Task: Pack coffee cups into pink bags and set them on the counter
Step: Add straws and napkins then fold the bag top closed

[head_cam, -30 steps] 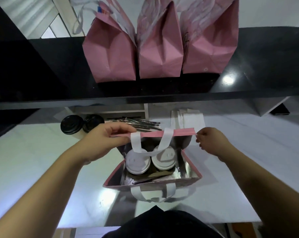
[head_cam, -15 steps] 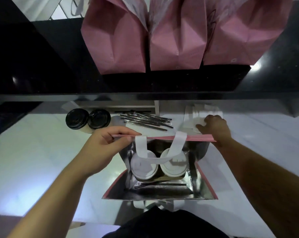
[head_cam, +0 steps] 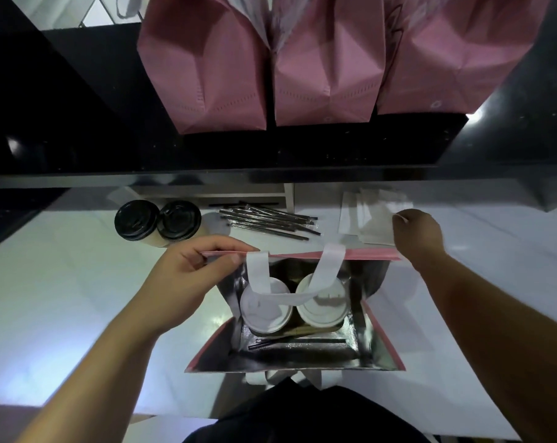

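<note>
Counting from the left, two cups with black lids point(head_cam: 157, 220) stand side by side at the back of the white table point(head_cam: 47, 282). Next to them lies a small heap of thin black straws point(head_cam: 267, 220); they are too bunched up to count. Further right is a stack of white napkins point(head_cam: 368, 219).

Up on the black counter point(head_cam: 79, 123) stand three closed pink bags point(head_cam: 318, 65) in a row, touching each other.

One open pink bag point(head_cam: 290, 356) sits on the white table, close to the person. It is shiny and silver inside. Two cups with white lids point(head_cam: 294, 305) stand in it, side by side, at the far end. A white handle point(head_cam: 286, 282) droops over both lids. One black straw point(head_cam: 296, 342) lies on the bottom of the bag, in front of the cups.

The left hand point(head_cam: 181, 282) pinches the far edge of the open bag at its left corner, thumb and fingers pressed together on the pink rim. The right hand point(head_cam: 419, 236) rests on the stack of napkins, fingers curled down and touching the top one. You cannot tell if it has lifted one.
</note>
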### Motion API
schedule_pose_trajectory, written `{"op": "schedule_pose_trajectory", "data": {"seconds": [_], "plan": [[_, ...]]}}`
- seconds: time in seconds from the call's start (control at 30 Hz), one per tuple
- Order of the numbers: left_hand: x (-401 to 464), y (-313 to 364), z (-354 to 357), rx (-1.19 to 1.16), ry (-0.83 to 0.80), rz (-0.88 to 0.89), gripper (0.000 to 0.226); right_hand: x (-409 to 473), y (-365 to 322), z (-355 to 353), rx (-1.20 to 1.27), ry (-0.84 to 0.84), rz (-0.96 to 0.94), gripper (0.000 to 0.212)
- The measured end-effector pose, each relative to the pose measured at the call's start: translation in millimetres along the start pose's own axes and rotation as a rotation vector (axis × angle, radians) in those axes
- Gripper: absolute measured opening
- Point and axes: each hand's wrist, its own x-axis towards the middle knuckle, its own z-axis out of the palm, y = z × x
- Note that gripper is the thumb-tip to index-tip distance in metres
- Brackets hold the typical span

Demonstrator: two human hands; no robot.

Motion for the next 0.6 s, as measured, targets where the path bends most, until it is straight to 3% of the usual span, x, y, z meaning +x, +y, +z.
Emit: {"op": "schedule_pose_trajectory", "data": {"seconds": [0.27, 0.6], "plan": [[3, -4, 1, 0.041, 0.053, 0.006, 0.020, -26, 14, -40, 0.309, 0.190, -0.041, 0.023], [4, -3, 12, 0.076, 0.157, 0.067, 0.022, -159, -33, -114, 0.537, 0.162, -0.284, 0.022]]}}
